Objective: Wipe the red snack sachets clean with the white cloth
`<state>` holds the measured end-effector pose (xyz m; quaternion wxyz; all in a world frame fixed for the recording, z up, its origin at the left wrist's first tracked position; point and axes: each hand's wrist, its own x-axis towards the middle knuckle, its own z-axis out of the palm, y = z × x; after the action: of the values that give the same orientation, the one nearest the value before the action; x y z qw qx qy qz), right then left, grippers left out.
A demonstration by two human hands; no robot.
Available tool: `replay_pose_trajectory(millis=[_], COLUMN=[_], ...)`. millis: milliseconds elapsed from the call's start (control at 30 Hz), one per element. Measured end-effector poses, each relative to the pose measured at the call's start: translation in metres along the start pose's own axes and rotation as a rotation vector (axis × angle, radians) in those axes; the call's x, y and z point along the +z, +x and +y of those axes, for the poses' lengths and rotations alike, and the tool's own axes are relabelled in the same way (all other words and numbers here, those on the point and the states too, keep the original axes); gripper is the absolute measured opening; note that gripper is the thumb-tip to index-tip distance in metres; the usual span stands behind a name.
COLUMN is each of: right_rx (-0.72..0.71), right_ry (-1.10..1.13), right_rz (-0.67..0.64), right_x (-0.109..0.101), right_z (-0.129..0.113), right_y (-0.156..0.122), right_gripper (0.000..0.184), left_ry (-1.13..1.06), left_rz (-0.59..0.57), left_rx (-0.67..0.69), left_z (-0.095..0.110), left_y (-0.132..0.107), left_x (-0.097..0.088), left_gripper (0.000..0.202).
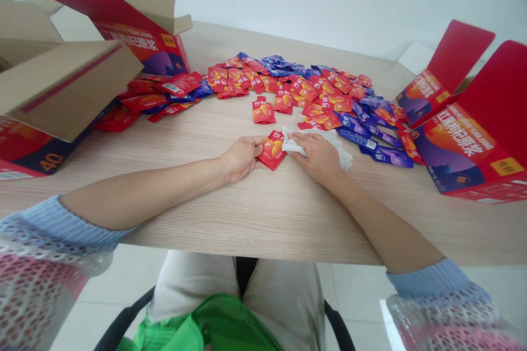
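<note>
My left hand [241,159] rests on the wooden tabletop [263,213], its fingertips pinching the left edge of a red foil sachet [272,150] printed with an orange fruit. My right hand [315,157] is bunched around a white cloth [325,145], which presses against the sachet's right side. Just beyond my hands lies a single red sachet [263,111]. Behind it spreads a large, overlapping heap of red sachets [292,87], with purple-blue sachets [370,139] along its right side.
An open red carton [457,145] and its raised flap stand at the right. At the left are a brown cardboard box flap [61,87] and an open red carton [140,27], with more red sachets [144,101] beside them. A white wall rises behind the table.
</note>
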<state>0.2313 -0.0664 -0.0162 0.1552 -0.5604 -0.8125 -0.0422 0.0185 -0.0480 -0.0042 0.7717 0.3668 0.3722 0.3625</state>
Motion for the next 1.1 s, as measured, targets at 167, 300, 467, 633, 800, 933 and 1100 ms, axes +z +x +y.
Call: replay_pose_trajectory(millis=[167, 300, 467, 633, 800, 933, 1100], right_rx=[-0.176, -0.322, -0.381, -0.316, -0.166, -0.257, -0.453], right_ry=[0.065, 0.118, 0.15, 0.148, 0.071, 0.078, 0.161], right_rz=[0.011, -0.012, -0.019, 0.003, 0.015, 0.029, -0.027], right_x=[0.003, -0.002, -0.007, -0.005, -0.001, -0.005, -0.012], right_z=[-0.023, -0.043, -0.043, -0.025, -0.007, -0.02, -0.045], right_y=[-0.004, -0.01, -0.008, -0.001, 0.001, -0.006, -0.014], right_gripper=[0.055, 0.062, 0.058, 0.057, 0.052, 0.049, 0.049], left_ry=[-0.093, -0.169, -0.205, -0.193, -0.175, -0.195, -0.138], left_rz=[0.0, -0.017, -0.014, 0.053, -0.007, 0.023, -0.008], left_rx=[0.016, -0.024, -0.054, 0.012, -0.027, -0.004, -0.042], left_z=[0.001, 0.005, 0.005, 0.001, 0.001, 0.002, 0.001], left_y=[0.003, 0.004, 0.004, 0.004, 0.003, 0.002, 0.003], left_x=[-0.001, -0.002, 0.001, 0.003, 0.003, 0.005, 0.007], left_gripper=[0.035, 0.033, 0.028, 0.037, 0.047, 0.045, 0.03])
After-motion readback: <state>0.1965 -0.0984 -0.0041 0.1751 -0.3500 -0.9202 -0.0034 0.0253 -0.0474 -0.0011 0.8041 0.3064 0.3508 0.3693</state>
